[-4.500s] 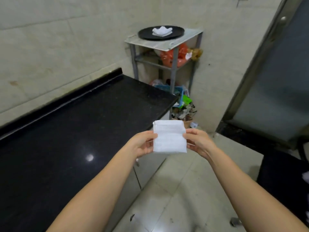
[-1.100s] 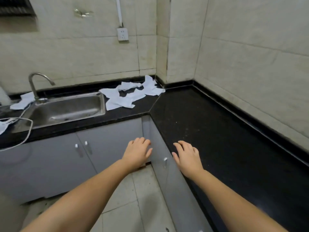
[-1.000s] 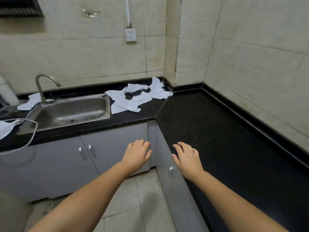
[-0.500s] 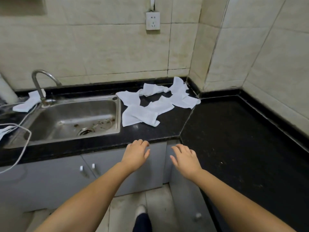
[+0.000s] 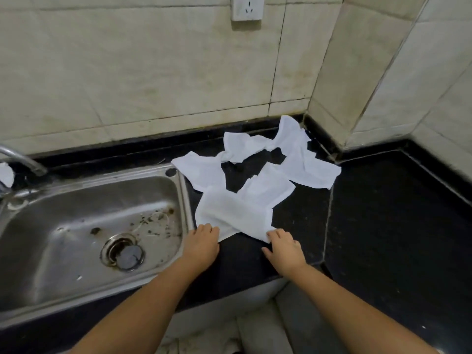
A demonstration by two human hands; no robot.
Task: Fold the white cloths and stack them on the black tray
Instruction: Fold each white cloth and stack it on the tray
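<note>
Both hands have reached the counter, left hand and right hand pinching the nearest cloth's near corners (apparently to lift it for folding).

White cloths beside sink: thin, soft woven fabric, matt, fine mesh texture, crumpled. Sink: brushed stainless steel, dull sheen, speckled with debris. Countertop right of sink: black polished stone, glossy, faintly flecked. Wall behind sink: beige glazed tiles, smooth, stained grout. Socket on the wall above sink: white plastic.
</note>
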